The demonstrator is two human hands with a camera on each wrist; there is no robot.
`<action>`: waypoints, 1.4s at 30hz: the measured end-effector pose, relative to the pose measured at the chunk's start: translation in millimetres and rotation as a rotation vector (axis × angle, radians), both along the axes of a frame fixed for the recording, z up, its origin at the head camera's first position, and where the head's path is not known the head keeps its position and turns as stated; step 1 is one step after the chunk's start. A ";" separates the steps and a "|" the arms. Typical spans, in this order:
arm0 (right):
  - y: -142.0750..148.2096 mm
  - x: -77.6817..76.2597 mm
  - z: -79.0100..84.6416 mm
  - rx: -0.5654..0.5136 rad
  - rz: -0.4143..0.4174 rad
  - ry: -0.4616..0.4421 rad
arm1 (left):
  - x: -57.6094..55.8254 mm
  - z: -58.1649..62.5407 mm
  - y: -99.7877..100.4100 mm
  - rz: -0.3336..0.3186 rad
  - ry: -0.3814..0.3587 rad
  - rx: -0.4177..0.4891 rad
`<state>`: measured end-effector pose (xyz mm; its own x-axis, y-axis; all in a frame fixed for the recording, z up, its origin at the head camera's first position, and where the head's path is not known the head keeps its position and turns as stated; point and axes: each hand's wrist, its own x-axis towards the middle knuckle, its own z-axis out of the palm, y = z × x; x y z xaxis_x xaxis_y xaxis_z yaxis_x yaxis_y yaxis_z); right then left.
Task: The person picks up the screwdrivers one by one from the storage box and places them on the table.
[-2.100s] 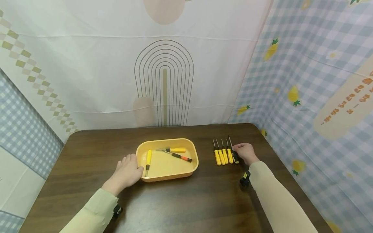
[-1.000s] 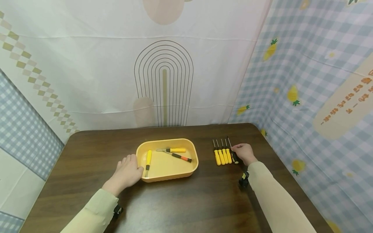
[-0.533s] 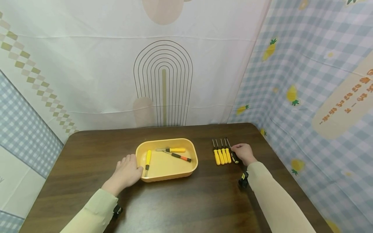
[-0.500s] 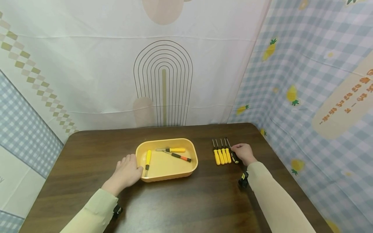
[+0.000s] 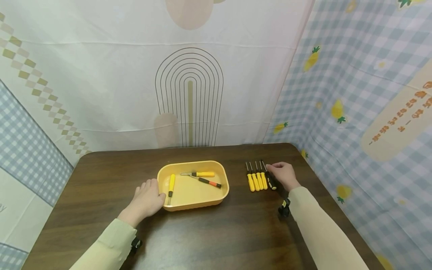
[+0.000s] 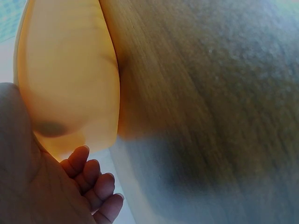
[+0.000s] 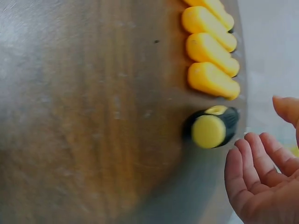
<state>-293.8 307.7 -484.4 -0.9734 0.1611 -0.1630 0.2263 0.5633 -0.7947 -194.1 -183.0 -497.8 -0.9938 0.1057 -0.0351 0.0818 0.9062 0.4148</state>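
In the head view, my left hand (image 5: pixel 146 198) holds the left rim of a yellow tray (image 5: pixel 194 206), thumb over the edge; the left wrist view shows its other fingers bent beside the tray's outer wall. Two yellow-handled screwdrivers (image 5: pixel 171 183) lie in the tray with a black-and-orange screwdriver (image 5: pixel 210 182). At the right, several yellow-handled screwdrivers (image 5: pixel 251 182) lie side by side, shafts pointing away. A black screwdriver (image 5: pixel 270 180) with a yellow end lies at the row's right end. My right hand (image 5: pixel 284 175) is beside its shaft; in the right wrist view its thumb stands apart from extended fingers.
Everything lies on a dark brown wooden table (image 5: pixel 216 232). A white patterned curtain (image 5: pixel 118 93) hangs behind its far edge. Blue checked cloth (image 5: pixel 337 157) hangs close along the right side.
The black screwdriver has shifted slightly left, closer to the yellow row. My right hand's pinch on it has loosened, and the fingers have moved a little away. The left hand and tray stay put.
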 end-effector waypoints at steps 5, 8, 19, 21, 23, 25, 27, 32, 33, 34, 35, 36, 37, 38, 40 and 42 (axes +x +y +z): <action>-10.2 -1.4 11.9 -0.049 0.054 0.021 | 0.4 0.1 -0.3 0.002 0.002 0.000; -22.9 -2.2 20.4 -0.085 0.069 0.011 | 0.5 0.6 0.1 0.001 -0.001 0.001; -87.1 2.4 47.7 -0.074 0.230 0.091 | 0.1 -0.8 0.8 -0.002 -0.001 -0.001; -98.0 1.8 48.6 -0.068 0.255 0.103 | -0.2 -1.4 0.4 0.000 -0.003 -0.004; -109.1 2.5 50.4 -0.065 0.272 0.108 | -0.2 -1.4 0.2 0.000 -0.005 -0.004; -119.2 4.2 53.0 -0.057 0.288 0.110 | -0.3 -1.2 0.1 -0.002 -0.006 -0.003; -128.6 6.4 55.6 -0.047 0.298 0.114 | -0.4 -0.8 0.2 -0.004 -0.006 -0.002; -149.0 9.8 55.6 0.012 0.320 0.131 | -0.9 -0.8 0.2 0.001 -0.009 -0.005; -152.6 10.1 54.9 0.024 0.326 0.136 | -0.9 -0.8 0.2 0.000 -0.010 -0.006; -156.2 10.4 54.1 0.038 0.328 0.138 | -0.9 -0.6 0.2 -0.001 -0.011 -0.005; -159.9 10.9 53.6 0.049 0.332 0.140 | -0.9 -0.7 0.2 -0.001 -0.010 -0.006; -163.5 11.4 53.3 0.053 0.339 0.143 | -1.1 -0.8 0.3 -0.001 -0.009 -0.007; -167.0 11.9 53.1 0.052 0.345 0.142 | -1.1 -1.0 0.2 -0.002 -0.008 -0.006; -170.5 12.5 53.2 0.051 0.351 0.142 | -1.2 -1.1 0.2 -0.003 -0.006 -0.006; -177.0 14.0 53.0 0.056 0.364 0.137 | -1.4 -1.4 -0.1 -0.002 -0.003 -0.007; -183.2 15.6 53.1 0.048 0.383 0.131 | -1.4 -1.7 -0.6 0.001 0.001 -0.008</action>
<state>-278.2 124.5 -431.3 -0.9764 -0.2129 -0.0352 -0.1082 0.6242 -0.7737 -195.5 -183.6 -499.5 -0.9939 0.1046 -0.0353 0.0813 0.9097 0.4073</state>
